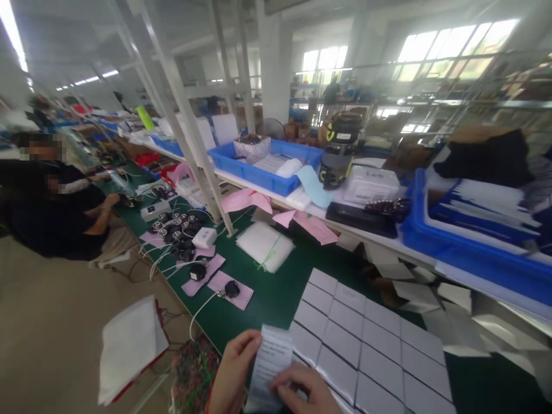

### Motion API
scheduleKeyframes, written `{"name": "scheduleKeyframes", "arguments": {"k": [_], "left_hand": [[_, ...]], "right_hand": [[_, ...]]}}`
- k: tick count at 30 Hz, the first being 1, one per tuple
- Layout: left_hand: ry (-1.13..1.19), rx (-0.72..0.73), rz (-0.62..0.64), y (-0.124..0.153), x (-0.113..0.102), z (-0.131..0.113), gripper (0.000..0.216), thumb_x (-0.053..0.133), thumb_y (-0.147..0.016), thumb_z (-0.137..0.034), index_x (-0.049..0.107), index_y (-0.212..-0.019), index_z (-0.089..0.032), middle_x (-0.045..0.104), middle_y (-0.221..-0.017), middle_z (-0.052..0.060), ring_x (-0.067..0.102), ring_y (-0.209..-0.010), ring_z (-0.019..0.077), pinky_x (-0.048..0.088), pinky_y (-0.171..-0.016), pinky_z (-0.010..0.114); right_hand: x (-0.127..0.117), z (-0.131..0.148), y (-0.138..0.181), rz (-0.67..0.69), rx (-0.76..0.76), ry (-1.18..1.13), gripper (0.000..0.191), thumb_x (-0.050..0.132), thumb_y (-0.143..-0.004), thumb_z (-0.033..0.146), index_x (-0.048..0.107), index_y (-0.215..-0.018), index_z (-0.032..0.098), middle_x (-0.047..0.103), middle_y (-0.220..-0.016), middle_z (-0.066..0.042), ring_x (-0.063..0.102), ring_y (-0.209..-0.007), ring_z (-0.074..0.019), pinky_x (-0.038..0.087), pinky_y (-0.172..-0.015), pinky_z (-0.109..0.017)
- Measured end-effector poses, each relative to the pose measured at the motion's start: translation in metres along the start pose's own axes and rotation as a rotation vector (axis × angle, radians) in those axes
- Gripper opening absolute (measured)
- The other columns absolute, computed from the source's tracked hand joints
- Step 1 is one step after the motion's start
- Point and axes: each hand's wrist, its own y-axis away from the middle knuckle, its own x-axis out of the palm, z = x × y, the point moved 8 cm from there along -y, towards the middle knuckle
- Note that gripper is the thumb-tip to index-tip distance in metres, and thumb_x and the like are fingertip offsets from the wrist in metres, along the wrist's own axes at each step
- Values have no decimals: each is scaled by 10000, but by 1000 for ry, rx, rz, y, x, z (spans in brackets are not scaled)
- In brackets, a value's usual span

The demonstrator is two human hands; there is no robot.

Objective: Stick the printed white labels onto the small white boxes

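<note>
Both hands meet at the near edge of the green worktop (267, 293), pinching one printed paper slip (271, 368): the left hand (230, 374) grips its left side with the thumb on top, the right hand (308, 391) closes on its lower part. Just right of the slip lies a grid of white cards (366, 345). Farther along the worktop sit small black devices (179, 230) with white cables.
</note>
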Motion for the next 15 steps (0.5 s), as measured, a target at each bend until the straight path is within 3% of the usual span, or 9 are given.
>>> {"name": "scheduleKeyframes", "arguments": {"k": [2,5,10,13,15], "left_hand": [[16,4,-5,3,1,-2,378,825,-624,-480,684,-742,-150,634,-690,-1,526,-658,120,435,-616,215],[-30,46,26,6,2,-8,348,815,-658,-455,692,-765,-148,660,-734,11,558,-725,135,456,-693,225],[-180,33,171,11,15,-5,345,809,-661,-450,672,-738,-143,663,-736,14,566,-721,144,454,-696,238],[-344,63,210,12,14,-8,344,788,-678,-458,646,-700,-146,628,-686,8,562,-691,146,456,-667,240],[-442,164,147,10,4,-18,324,745,-724,-465,647,-742,-157,632,-716,17,586,-713,163,482,-695,261]], "right_hand": [[-10,-11,1,-70,38,-151,424,674,-716,629,690,-665,209,680,-764,-68,628,-764,-219,500,-730,-345],[-21,-16,3,-169,156,-370,448,671,-740,641,665,-793,196,670,-822,-61,619,-748,-194,458,-629,-286],[-11,13,-4,-134,170,-610,451,691,-777,556,694,-1056,202,717,-894,-73,651,-820,-217,503,-765,-342],[-11,22,-12,-165,115,-634,441,758,-730,504,713,-1033,187,741,-878,-83,671,-828,-236,514,-830,-392],[-12,20,-15,-176,86,-571,436,769,-712,510,732,-981,169,746,-877,-93,672,-830,-247,517,-840,-410]]}}
